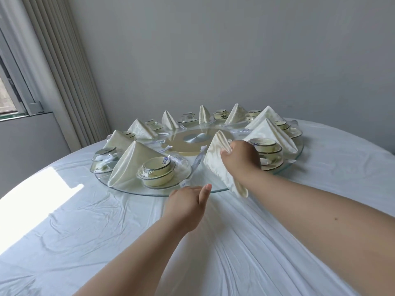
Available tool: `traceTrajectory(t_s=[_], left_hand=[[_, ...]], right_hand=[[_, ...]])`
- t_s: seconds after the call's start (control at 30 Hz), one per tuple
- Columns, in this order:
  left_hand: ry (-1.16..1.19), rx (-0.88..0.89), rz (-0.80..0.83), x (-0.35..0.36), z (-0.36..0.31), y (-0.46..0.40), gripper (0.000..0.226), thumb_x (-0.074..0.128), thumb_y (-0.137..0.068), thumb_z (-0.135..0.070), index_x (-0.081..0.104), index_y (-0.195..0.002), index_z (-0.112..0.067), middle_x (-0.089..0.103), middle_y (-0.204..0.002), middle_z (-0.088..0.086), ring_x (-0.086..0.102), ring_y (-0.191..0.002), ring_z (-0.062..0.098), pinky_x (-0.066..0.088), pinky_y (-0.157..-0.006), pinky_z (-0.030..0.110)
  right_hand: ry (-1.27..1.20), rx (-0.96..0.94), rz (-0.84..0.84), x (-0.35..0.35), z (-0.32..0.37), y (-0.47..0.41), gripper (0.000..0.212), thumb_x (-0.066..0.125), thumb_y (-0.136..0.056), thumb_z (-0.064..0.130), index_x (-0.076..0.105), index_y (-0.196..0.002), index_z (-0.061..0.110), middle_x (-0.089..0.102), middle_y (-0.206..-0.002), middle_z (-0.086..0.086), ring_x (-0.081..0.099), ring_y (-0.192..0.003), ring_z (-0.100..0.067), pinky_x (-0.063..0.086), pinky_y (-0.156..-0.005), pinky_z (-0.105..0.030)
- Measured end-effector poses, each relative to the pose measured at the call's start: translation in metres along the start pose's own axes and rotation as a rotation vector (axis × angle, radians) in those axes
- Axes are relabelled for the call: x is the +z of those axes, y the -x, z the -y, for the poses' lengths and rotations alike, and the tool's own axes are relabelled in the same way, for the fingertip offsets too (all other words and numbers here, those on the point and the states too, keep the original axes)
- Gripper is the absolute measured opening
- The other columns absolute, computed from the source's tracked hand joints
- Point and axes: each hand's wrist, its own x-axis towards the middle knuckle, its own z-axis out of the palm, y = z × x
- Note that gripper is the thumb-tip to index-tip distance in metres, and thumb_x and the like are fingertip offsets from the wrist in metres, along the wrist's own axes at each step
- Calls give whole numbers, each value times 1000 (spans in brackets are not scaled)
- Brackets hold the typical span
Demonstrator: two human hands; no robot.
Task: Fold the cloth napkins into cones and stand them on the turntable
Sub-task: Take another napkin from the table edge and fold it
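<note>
Two hands reach out from the bottom of the frame over the white-clothed tabletop [106,231]. My right hand [239,159], at centre right, has its fingers curled round the upper edge of a cream cone-folded napkin [215,159], gripping it. That napkin leans with its tip up toward the middle of the glass turntable [136,190], and its lower corner hangs past the near rim just over the cloth. My left hand [186,205] lies lower, at centre, fingers straight and relaxed, thumb tip touching the turntable's near edge, holding nothing. Around the ring of the turntable more folded napkins already stand as cones, the nearest [130,165] at centre left, others running along the far side toward the upper right. Between them sit plastic-wrapped stacks of bowls and saucers, one [158,171] just left of my left hand, another [269,152] right behind my right hand. A silver hub [196,137] marks the middle. Vertical blinds [64,60] hang at upper left beside a window.
</note>
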Motion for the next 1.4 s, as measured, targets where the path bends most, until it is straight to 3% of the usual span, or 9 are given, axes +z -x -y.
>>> traceTrajectory(t_s=[0.2, 0.33, 0.5, 0.63, 0.77, 0.87, 0.97, 1.07, 1.4], left_hand=[[108, 78, -88, 17, -13, -10, 61, -2, -93, -56, 26, -57, -17, 36, -55, 1, 38, -58, 16, 29, -74, 32], [204, 141, -106, 29, -19, -10, 60, -2, -91, -58, 27, -57, -18, 44, -62, -7, 43, -62, 1, 32, -78, 31], [205, 144, -81, 35, -21, -13, 66, -3, -94, -59, 37, -57, -23, 64, -96, -5, 42, -109, 3, 30, -83, 30], [197, 147, -75, 36, -22, -12, 89, -8, -82, -63, 68, -97, -20, 64, -119, -14, 18, -130, -9, 23, -84, 26], [184, 134, -51, 31, -24, -9, 98, -19, -76, -75, 58, -103, -20, 64, -111, -5, 50, -105, 4, 30, -87, 30], [263, 28, 41, 19, -29, -16, 86, -9, -84, -73, 49, -122, -22, 63, -93, -1, 57, -100, 21, 36, -86, 35], [425, -80, 42, 5, -33, -27, 85, 4, -80, -71, 42, -137, -21, 58, -124, 0, 51, -119, 23, 37, -97, 37], [507, -116, -18, 3, -40, -38, 67, 13, -93, -60, 49, -131, -18, 56, -129, 1, 48, -121, 21, 35, -92, 30], [412, -246, -46, 27, -57, -60, 54, 9, -99, -54, 50, -129, -37, 57, -110, 8, 47, -115, 26, 35, -102, 43]], right_hand=[[69, 22, -2, 34, -11, -28, 34, 52, -87, 20, 34, -58, 16, 51, -72, -6, 49, -72, -29, 32, -62, -26], [137, 11, -36, 49, -17, -42, 19, 51, -89, 22, 59, -80, 8, 59, -103, -12, 59, -88, -33, 35, -66, -27], [171, 7, -19, 56, -22, -55, 22, 51, -90, 24, 62, -88, 6, 59, -106, -12, 59, -91, -33, 35, -66, -28], [184, 8, 33, 57, -28, -59, 25, 51, -90, 34, 51, -77, 14, 63, -99, -9, 59, -89, -31, 36, -66, -28], [175, 43, 96, 51, -38, -58, 47, 47, -88, 59, 34, -63, 20, 57, -82, -2, 52, -77, -25, 33, -60, -29], [122, 64, 183, 44, -44, -56, 52, 39, -87, 67, 39, -64, 21, 53, -70, 3, 55, -75, -25, 29, -53, -29], [57, 52, 197, 29, -48, -50, 48, 34, -92, 62, 58, -93, 21, 64, -95, 0, 60, -94, -28, 41, -68, -31], [-4, -17, 175, 11, -53, -35, 45, 26, -99, 53, 51, -118, 21, 62, -117, -5, 56, -108, -29, 40, -81, -35], [-55, -287, 123, 22, -73, 0, 77, 1, -79, 64, 61, -89, 15, 65, -94, -4, 55, -97, -27, 42, -85, -38]])
